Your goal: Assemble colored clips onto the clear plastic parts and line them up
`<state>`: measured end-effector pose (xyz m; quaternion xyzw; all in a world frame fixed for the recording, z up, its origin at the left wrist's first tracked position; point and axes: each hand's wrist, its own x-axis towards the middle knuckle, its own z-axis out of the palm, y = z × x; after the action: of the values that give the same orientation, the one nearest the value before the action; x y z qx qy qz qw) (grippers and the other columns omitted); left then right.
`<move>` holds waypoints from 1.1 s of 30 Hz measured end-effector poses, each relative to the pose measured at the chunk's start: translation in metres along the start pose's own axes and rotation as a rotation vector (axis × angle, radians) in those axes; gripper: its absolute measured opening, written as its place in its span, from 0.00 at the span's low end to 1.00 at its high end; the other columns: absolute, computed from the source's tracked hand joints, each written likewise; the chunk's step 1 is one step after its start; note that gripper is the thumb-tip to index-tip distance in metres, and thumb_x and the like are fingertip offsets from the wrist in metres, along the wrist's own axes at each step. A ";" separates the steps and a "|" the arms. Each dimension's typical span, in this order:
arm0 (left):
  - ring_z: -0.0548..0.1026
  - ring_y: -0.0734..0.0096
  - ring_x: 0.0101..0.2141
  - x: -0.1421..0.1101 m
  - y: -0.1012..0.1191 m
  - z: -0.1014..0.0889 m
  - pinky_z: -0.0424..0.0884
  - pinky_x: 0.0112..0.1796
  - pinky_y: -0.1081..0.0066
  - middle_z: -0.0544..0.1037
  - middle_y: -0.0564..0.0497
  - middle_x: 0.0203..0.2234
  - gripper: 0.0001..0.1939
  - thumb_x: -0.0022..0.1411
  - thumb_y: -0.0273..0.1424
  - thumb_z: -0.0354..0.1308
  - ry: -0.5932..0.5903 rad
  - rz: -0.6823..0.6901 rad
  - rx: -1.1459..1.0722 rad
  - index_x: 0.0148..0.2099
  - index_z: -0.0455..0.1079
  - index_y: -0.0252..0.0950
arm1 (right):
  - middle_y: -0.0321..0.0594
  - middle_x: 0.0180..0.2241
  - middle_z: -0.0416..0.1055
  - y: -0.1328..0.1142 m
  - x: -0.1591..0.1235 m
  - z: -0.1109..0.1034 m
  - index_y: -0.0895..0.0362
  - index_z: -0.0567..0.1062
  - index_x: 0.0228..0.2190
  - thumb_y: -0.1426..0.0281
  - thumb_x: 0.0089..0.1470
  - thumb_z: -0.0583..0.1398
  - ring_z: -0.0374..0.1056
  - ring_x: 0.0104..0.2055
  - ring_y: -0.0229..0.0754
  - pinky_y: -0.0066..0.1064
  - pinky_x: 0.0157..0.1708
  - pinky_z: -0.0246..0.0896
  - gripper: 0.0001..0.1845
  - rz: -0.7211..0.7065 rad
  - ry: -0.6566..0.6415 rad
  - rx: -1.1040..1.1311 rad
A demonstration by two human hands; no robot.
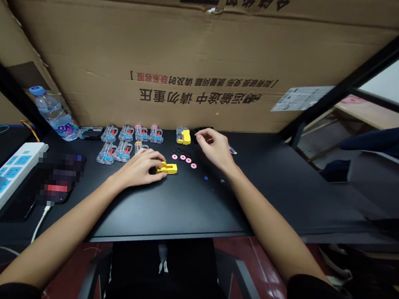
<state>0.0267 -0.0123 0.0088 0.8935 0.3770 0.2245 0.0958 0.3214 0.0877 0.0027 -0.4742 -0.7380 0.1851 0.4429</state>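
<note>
My left hand [145, 168] rests on the black table with thumb and fingers closed round a yellow plastic piece [170, 169], a small block with a slot in its top. My right hand [215, 147] is beside a heap of small black parts [201, 130] at the back, its fingers curled into a pinch; anything between the fingertips is too small to make out. Between the hands lie several pink rings [188, 160] and small black rings [180, 152]. Behind them is a clear and yellow plastic assembly [184, 136].
Clear plastic assemblies with red and blue parts [124, 150] stand in rows at left. Further left are a water bottle [54, 111], a phone [75, 171] on a cable and a power strip [11, 177]. A cardboard wall [181, 41] closes off the back.
</note>
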 end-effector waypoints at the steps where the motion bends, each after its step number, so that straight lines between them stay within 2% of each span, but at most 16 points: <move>1: 0.77 0.59 0.49 0.000 0.000 -0.001 0.66 0.54 0.54 0.82 0.49 0.50 0.11 0.72 0.41 0.61 0.007 0.002 -0.004 0.41 0.79 0.40 | 0.43 0.37 0.81 0.003 0.003 -0.005 0.54 0.81 0.38 0.63 0.62 0.61 0.73 0.37 0.47 0.39 0.41 0.67 0.11 0.006 0.043 -0.021; 5: 0.77 0.61 0.47 0.001 0.000 -0.002 0.65 0.53 0.55 0.82 0.49 0.48 0.13 0.75 0.39 0.58 0.038 0.025 -0.014 0.41 0.79 0.39 | 0.43 0.33 0.80 0.009 0.012 -0.023 0.56 0.81 0.36 0.65 0.60 0.61 0.71 0.32 0.45 0.37 0.38 0.66 0.10 0.022 0.182 -0.127; 8: 0.77 0.61 0.46 0.001 0.000 -0.002 0.65 0.53 0.55 0.82 0.48 0.48 0.15 0.75 0.40 0.57 0.035 0.028 -0.008 0.41 0.80 0.39 | 0.43 0.34 0.80 0.010 0.015 -0.033 0.55 0.81 0.34 0.67 0.60 0.59 0.71 0.32 0.45 0.37 0.39 0.67 0.10 0.014 0.228 -0.255; 11: 0.77 0.61 0.46 0.001 -0.001 -0.002 0.65 0.54 0.55 0.82 0.48 0.48 0.15 0.75 0.41 0.57 0.034 0.020 -0.005 0.41 0.80 0.39 | 0.44 0.35 0.80 0.008 0.015 -0.039 0.55 0.80 0.33 0.68 0.59 0.58 0.73 0.35 0.48 0.39 0.41 0.68 0.10 0.029 0.186 -0.397; 17: 0.77 0.61 0.46 0.001 -0.001 -0.004 0.65 0.53 0.56 0.82 0.48 0.47 0.13 0.74 0.40 0.57 0.066 0.003 -0.009 0.41 0.79 0.40 | 0.50 0.40 0.80 0.012 0.010 -0.041 0.55 0.82 0.35 0.68 0.59 0.61 0.73 0.45 0.56 0.43 0.44 0.69 0.09 0.091 -0.007 -0.672; 23: 0.77 0.60 0.47 0.000 -0.005 -0.003 0.63 0.54 0.54 0.83 0.48 0.48 0.14 0.74 0.40 0.58 0.065 -0.004 0.018 0.41 0.80 0.40 | 0.48 0.45 0.79 0.020 0.010 -0.042 0.54 0.84 0.40 0.65 0.62 0.63 0.74 0.47 0.55 0.41 0.43 0.69 0.10 0.149 -0.165 -0.725; 27: 0.77 0.61 0.47 0.000 -0.005 -0.001 0.64 0.53 0.56 0.82 0.49 0.48 0.13 0.75 0.40 0.58 0.070 0.017 0.023 0.41 0.78 0.40 | 0.48 0.44 0.78 0.021 0.010 -0.039 0.54 0.84 0.39 0.65 0.60 0.63 0.74 0.45 0.52 0.38 0.40 0.68 0.10 0.152 -0.185 -0.686; 30: 0.77 0.62 0.46 0.001 -0.005 -0.002 0.65 0.52 0.57 0.82 0.49 0.48 0.12 0.75 0.39 0.58 0.074 0.036 0.032 0.41 0.78 0.40 | 0.47 0.44 0.78 0.024 0.011 -0.040 0.54 0.84 0.40 0.65 0.60 0.63 0.74 0.44 0.51 0.38 0.42 0.68 0.11 0.120 -0.183 -0.629; 33: 0.76 0.62 0.46 0.001 -0.005 -0.002 0.65 0.52 0.57 0.82 0.49 0.47 0.11 0.75 0.38 0.58 0.080 0.045 0.038 0.41 0.77 0.40 | 0.48 0.44 0.78 0.029 0.014 -0.045 0.54 0.83 0.42 0.64 0.61 0.61 0.74 0.46 0.52 0.40 0.45 0.69 0.13 0.110 -0.084 -0.613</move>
<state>0.0227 -0.0081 0.0089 0.8937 0.3644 0.2549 0.0585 0.3725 0.1072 0.0134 -0.6170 -0.7502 -0.0029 0.2377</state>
